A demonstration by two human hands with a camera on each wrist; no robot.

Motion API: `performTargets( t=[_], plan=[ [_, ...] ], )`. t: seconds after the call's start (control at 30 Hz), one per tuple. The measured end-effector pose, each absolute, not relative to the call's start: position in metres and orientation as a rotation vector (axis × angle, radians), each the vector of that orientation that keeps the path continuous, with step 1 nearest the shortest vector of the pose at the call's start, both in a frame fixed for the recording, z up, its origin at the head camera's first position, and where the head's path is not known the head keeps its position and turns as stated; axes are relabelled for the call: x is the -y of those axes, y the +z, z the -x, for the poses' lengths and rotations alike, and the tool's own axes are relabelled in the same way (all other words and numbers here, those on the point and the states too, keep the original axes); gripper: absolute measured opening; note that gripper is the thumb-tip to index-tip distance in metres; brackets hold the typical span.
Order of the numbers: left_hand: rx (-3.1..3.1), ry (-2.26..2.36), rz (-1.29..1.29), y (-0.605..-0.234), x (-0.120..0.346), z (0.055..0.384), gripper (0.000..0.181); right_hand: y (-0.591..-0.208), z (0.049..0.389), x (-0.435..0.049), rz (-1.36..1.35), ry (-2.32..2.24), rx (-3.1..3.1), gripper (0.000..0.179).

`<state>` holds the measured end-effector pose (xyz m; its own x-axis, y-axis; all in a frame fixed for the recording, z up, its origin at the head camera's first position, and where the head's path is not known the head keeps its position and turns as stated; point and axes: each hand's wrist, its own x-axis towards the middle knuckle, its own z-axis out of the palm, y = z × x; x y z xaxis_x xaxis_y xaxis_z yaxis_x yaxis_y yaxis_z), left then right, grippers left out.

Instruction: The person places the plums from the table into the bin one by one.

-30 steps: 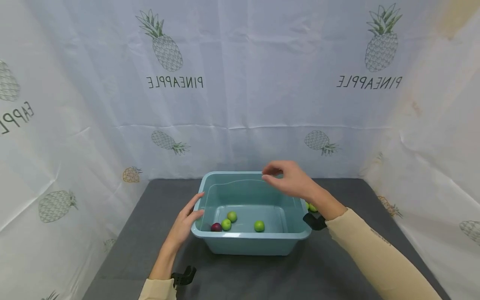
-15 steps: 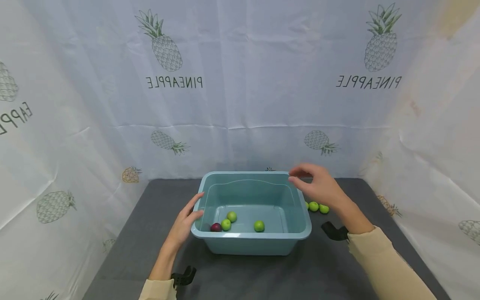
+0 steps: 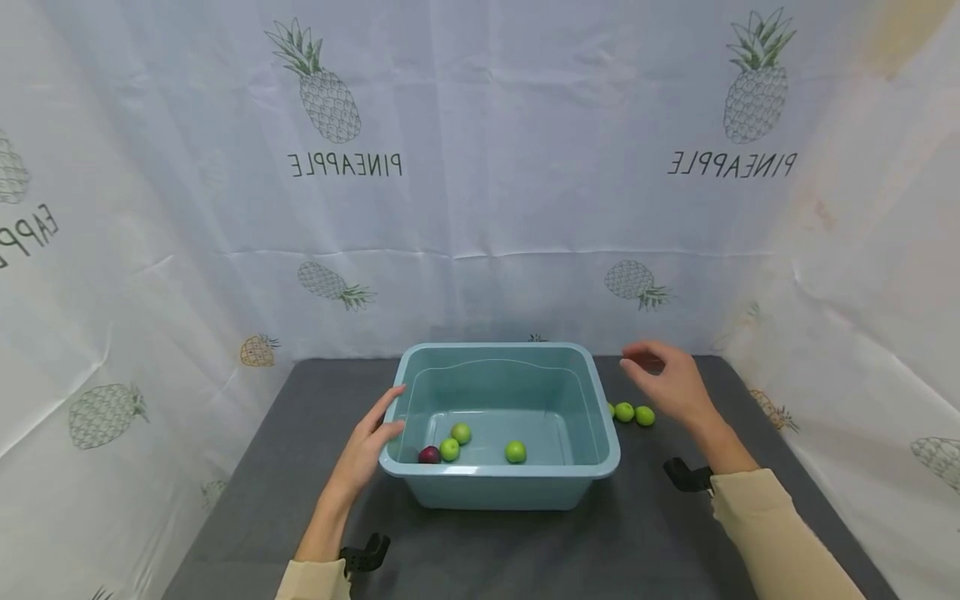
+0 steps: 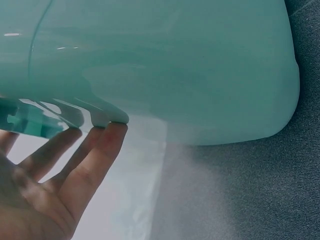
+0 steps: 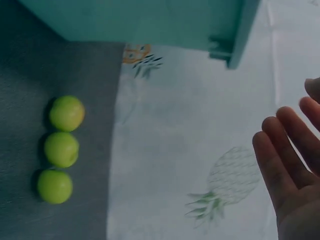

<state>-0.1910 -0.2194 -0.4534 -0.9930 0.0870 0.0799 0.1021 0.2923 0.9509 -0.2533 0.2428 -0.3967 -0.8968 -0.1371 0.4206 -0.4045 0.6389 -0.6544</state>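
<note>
A teal plastic basin (image 3: 501, 492) stands on the dark table. Inside its near part lie a dark red round fruit (image 3: 430, 455), two green fruits (image 3: 449, 450) close beside it and a third green fruit (image 3: 515, 452) further right. My left hand (image 3: 367, 446) rests at the basin's left side, and its fairly straight fingertips (image 4: 117, 131) touch the outer wall under the rim in the left wrist view. My right hand (image 3: 669, 385) is raised right of the basin with loosely bent fingers, holding nothing. Below it, three small green fruits (image 5: 61, 149) lie in a row.
A pale cloth (image 3: 480, 208) printed with pineapples hangs behind the table and along both sides. The dark table (image 3: 315, 417) extends to the left and in front of the basin. Black wrist mounts (image 3: 365, 553) sit on both wrists.
My right hand has moved from over the basin's far right part out to the right, and the row of green fruits has come into sight. The left hand has stayed at the basin.
</note>
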Motion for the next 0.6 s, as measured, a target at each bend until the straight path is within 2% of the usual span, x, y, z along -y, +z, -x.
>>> performTargets(
  t=[0.6],
  plan=[
    [2.514, -1.841, 0.196, -0.455, 0.22, 0.191, 0.052, -0.461, 0.269, -0.28, -0.164, 1.14, 2.603, 0.033]
  ],
)
